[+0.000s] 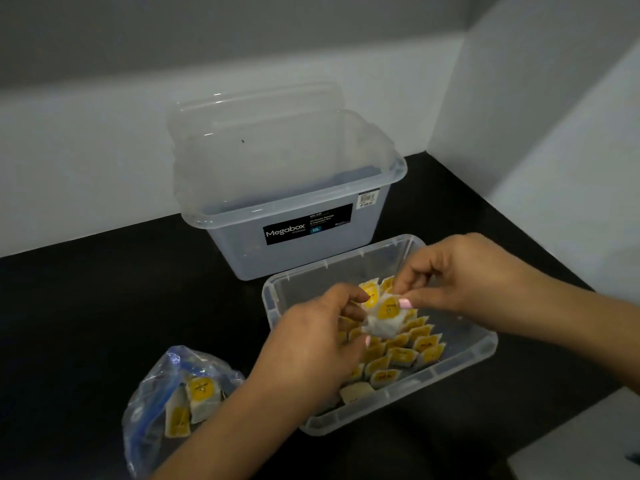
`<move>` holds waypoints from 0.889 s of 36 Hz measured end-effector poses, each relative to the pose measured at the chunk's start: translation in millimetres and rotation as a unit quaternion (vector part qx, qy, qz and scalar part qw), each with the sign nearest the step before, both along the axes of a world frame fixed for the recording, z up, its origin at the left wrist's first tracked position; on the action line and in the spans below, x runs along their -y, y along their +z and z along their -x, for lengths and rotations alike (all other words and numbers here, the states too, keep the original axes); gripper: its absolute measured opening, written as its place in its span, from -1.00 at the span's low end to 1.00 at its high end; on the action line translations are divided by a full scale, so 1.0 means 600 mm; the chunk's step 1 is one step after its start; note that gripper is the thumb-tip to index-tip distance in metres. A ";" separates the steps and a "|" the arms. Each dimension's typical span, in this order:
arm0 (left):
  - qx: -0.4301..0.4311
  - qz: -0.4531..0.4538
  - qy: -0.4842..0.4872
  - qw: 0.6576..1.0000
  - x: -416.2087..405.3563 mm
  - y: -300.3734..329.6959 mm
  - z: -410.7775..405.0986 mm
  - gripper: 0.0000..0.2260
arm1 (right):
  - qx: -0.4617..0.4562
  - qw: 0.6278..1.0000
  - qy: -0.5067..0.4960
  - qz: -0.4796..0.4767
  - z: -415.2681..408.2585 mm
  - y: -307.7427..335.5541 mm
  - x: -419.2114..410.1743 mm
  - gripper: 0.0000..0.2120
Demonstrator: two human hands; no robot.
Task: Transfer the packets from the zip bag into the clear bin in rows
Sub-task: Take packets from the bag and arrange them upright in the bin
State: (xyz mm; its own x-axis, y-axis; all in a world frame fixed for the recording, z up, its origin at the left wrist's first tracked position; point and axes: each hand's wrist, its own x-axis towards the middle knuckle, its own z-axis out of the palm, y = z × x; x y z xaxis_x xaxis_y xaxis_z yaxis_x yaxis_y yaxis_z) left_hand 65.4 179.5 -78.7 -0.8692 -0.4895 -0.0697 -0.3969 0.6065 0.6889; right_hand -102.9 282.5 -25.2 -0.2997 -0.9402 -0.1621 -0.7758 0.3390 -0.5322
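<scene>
A shallow clear bin [460, 362] sits on the black counter, holding several white packets with yellow labels in rows [412, 348]. Above those rows, both hands hold a small bunch of packets [384, 315]. My left hand [318, 334] grips the bunch from the left. My right hand [460, 275] pinches it at the top with thumb and fingers. The open zip bag [162, 403] lies at the lower left with a few packets [202, 393] showing inside.
A tall clear Megabox storage bin [291, 202] stands behind the shallow bin, against the white wall. Another white wall closes the right side. Bare black counter [104, 299] stretches to the left.
</scene>
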 end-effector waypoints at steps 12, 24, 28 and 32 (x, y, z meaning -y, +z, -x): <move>0.306 0.254 -0.168 0.902 -0.035 -0.032 0.100 -0.83 | -0.112 0.982 0.074 -0.132 0.027 -0.021 -0.028 -0.94; 0.334 0.261 -0.146 0.894 -0.038 -0.051 0.113 -0.91 | -0.150 0.956 0.125 -0.217 0.003 -0.062 -0.006 -0.93; 0.332 0.261 -0.150 0.894 -0.038 -0.053 0.112 -0.91 | -0.178 0.946 0.133 -0.235 0.000 -0.070 0.005 -0.93; 0.329 0.247 -0.151 0.899 -0.036 -0.051 0.111 -0.86 | -0.199 0.936 0.124 -0.262 -0.002 -0.073 0.016 -0.91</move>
